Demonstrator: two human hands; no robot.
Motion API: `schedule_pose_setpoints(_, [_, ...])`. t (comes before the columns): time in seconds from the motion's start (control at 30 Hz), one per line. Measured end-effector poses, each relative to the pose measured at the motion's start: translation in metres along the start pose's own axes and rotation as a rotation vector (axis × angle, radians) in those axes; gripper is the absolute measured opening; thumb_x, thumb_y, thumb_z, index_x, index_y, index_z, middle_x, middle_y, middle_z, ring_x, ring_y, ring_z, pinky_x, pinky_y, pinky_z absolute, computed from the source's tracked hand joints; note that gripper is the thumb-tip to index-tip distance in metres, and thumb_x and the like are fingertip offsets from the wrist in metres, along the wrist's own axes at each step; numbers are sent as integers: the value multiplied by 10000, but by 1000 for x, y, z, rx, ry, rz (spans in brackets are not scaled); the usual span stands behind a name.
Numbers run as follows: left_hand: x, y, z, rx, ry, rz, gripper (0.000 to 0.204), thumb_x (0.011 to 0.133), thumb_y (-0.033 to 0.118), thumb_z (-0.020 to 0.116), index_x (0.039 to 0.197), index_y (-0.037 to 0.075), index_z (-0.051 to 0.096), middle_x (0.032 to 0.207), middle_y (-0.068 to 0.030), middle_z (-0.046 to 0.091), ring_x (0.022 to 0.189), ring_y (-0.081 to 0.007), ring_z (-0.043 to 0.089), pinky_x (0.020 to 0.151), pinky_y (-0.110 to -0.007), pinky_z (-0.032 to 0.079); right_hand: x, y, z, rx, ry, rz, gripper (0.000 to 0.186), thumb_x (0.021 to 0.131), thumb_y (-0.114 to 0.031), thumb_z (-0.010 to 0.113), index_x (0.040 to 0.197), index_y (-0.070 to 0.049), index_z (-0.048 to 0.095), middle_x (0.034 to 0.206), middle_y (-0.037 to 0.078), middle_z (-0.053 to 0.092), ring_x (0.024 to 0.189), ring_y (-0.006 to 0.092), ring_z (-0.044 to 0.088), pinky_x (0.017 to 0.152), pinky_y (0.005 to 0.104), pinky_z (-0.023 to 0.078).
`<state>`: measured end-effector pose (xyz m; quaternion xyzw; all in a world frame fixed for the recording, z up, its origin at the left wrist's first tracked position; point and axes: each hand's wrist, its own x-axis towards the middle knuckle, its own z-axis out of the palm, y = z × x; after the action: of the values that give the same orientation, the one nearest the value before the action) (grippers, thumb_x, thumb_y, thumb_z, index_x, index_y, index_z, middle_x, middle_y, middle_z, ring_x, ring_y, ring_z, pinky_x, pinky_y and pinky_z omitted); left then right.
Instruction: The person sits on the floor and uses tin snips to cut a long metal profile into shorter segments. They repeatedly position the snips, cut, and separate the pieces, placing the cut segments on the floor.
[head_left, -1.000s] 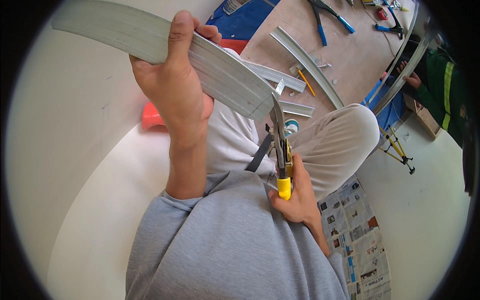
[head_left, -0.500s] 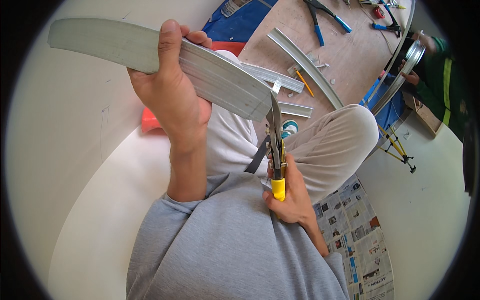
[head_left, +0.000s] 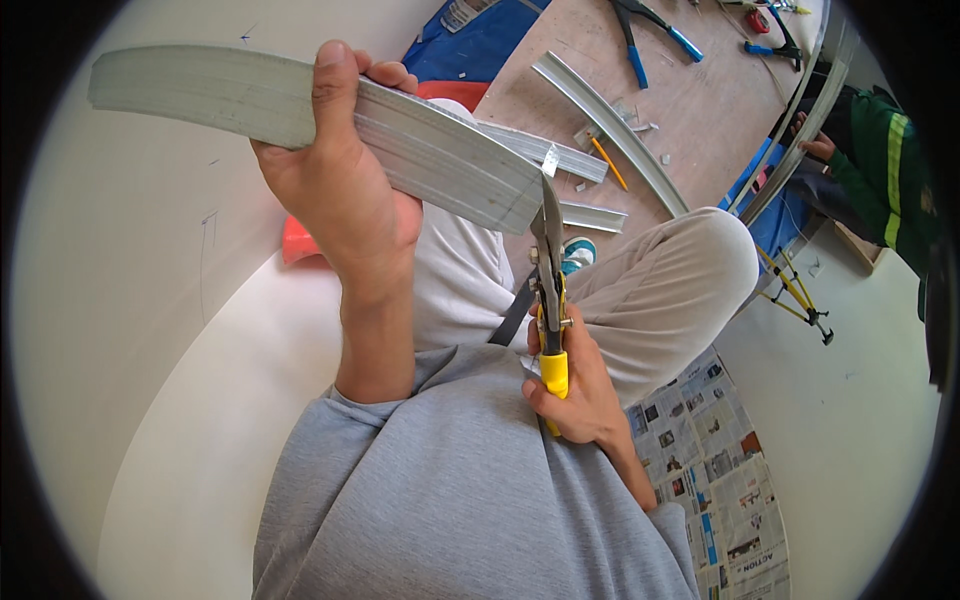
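My left hand (head_left: 345, 180) is closed around a length of grey metal channel (head_left: 450, 165), thumb over its broad face. The channel slants from the upper left down to the middle of the view. In my right hand (head_left: 580, 390) is a pair of tin snips (head_left: 550, 270) with yellow grips, held upright over my lap. The snips' blades meet the right end of the channel, where a small bent tab (head_left: 550, 160) sticks up. How far the blades are parted is hard to make out.
Beyond my knees, a wooden board (head_left: 700, 120) carries more channel pieces (head_left: 610, 135), an orange pencil (head_left: 609, 165), metal scraps and blue-handled tools (head_left: 655, 40). Newspaper (head_left: 720, 480) lies at the lower right, near a yellow-black tripod (head_left: 795, 290). A person in a green sleeve (head_left: 870, 160) holds a long metal profile (head_left: 805, 130).
The channel and the snips have shifted very slightly, both still in my hands. At the right, the other person's long metal profile has swung, and one of their hands has left the view.
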<state>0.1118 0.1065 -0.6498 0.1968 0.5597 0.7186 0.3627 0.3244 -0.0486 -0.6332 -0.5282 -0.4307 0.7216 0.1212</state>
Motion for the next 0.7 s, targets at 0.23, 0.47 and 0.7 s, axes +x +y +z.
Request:
schedule_pose_setpoints(0.23, [-1,-6,1,54,-44,46,189,962,116,758,960,24,593,789,-89,665,668,-217,693,642,-358,583,3,9,8,68,17,18,549,775,-131,693,1248,-11,443,876,149,573,776,275,568,768,403,492])
schedule_pose_setpoints(0.47, [-6,-14,2,57,-108,-14,172,980,118,737,1003,18,599,854,-89,636,753,-230,668,670,-401,576,6,33,17,149,36,7,385,777,-94,673,1104,-18,485,809,120,564,705,239,548,712,374,480])
schedule_pose_setpoints(0.7, [-9,-21,2,85,-53,3,260,971,58,729,1106,4,514,813,-110,648,674,-218,669,645,-378,596,8,45,29,266,41,64,370,782,-88,678,1103,-26,504,833,107,578,695,218,546,700,357,479])
